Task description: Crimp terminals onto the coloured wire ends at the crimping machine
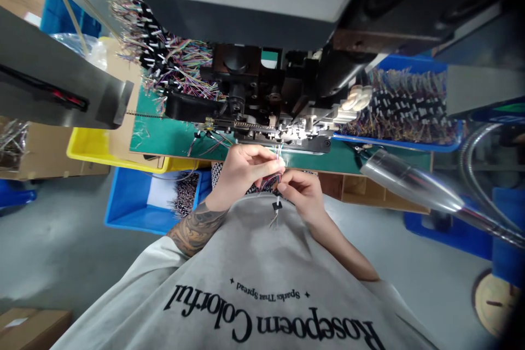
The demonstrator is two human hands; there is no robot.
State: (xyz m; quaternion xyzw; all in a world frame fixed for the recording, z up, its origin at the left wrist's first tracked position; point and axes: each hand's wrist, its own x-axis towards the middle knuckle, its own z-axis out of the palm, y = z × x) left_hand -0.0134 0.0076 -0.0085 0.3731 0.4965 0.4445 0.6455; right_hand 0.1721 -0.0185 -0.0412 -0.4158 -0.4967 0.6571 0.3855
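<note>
Just in front of the crimping machine (287, 134), my left hand (246, 169) pinches thin coloured wires, some of whose white ends reach up toward the lit metal parts. My right hand (301, 191) is close beside it, thumb and fingers closed on the same wire bundle (268, 180) a little lower. Below the fingers hangs the bundle's other end, with a small black piece (277, 206) around it and loose pale wire tips. My fingers partly hide the wires between the two hands.
Piles of wire bundles lie behind the machine at left (180, 60) and in a blue tray (410, 104) at right. A clear-tipped nozzle (414, 178) juts in from the right. Yellow (118, 156) and blue bins (139, 202) stand at left by the green tabletop (156, 139).
</note>
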